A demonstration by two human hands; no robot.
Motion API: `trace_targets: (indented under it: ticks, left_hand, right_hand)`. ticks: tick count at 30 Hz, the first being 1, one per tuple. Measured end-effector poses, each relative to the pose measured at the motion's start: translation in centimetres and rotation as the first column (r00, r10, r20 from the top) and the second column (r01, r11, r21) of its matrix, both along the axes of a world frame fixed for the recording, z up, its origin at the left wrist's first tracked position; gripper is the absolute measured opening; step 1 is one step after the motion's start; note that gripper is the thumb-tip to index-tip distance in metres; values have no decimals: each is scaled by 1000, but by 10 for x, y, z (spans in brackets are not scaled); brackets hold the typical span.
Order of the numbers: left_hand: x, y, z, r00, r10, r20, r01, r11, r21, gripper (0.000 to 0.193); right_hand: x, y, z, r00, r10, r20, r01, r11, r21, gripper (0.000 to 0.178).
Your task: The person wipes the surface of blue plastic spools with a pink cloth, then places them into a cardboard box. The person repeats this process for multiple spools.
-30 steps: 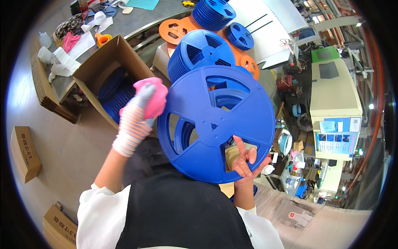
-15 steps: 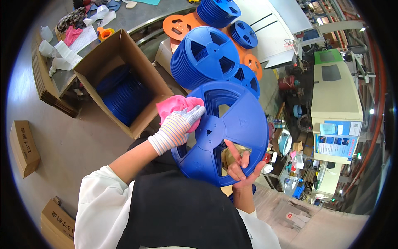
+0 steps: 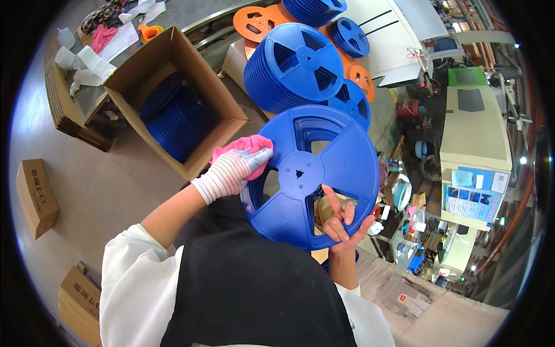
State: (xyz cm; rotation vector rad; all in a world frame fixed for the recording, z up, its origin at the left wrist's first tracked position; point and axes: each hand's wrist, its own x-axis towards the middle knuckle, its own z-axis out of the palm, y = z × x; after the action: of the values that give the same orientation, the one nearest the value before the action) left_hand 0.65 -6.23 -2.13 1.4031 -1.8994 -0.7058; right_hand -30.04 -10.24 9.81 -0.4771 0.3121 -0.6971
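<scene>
A blue plastic reel [image 3: 344, 153] with a round hub and three cut-out windows is in front of my body, its flat face turned up toward me. My left hand [image 3: 222, 176], in a striped knit glove, is closed on a pink cloth [image 3: 254, 143] and presses it against the reel's left rim. At the lower right, my bare right hand [image 3: 341, 228] grips the reel's edge. Its fingers come up through a window and the thumb lies outside the rim. More flange edges show through the upper window, so the held piece has depth.
An open cardboard box [image 3: 185, 165] at the left holds blue reels [image 3: 179, 130]. Beyond my hands stand stacked blue reels [image 3: 303, 61] and orange reels [image 3: 254, 23]. A grey table [image 3: 191, 11] is at the far left, and a cream machine [image 3: 477, 127] stands right. Closed cartons [image 3: 37, 196] sit on the floor.
My left hand and the pink cloth have slid left, from beside the hub out to the reel's rim. My right hand keeps its grip. The view has shifted slightly.
</scene>
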Motion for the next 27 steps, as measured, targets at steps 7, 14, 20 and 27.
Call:
trace_targets:
  ticks: [7,14,20,27]
  left_hand:
    - [-10,-34,94,992,-125,-7,121,967,-226,70]
    - [-12,-98,138,993,-56,107,90,935,-344,60]
    - [-44,-17,70,917,-303,258,391,805,-445,54]
    - [-77,42,37,824,-562,69,514,693,-505,56]
  right_hand:
    - [15,-10,7,988,129,-88,-129,992,7,58]
    - [32,-11,15,981,158,-115,-158,987,9,58]
    - [4,-9,-9,997,-26,76,21,998,68,54]
    - [-9,-10,-27,988,-123,90,103,976,194,51]
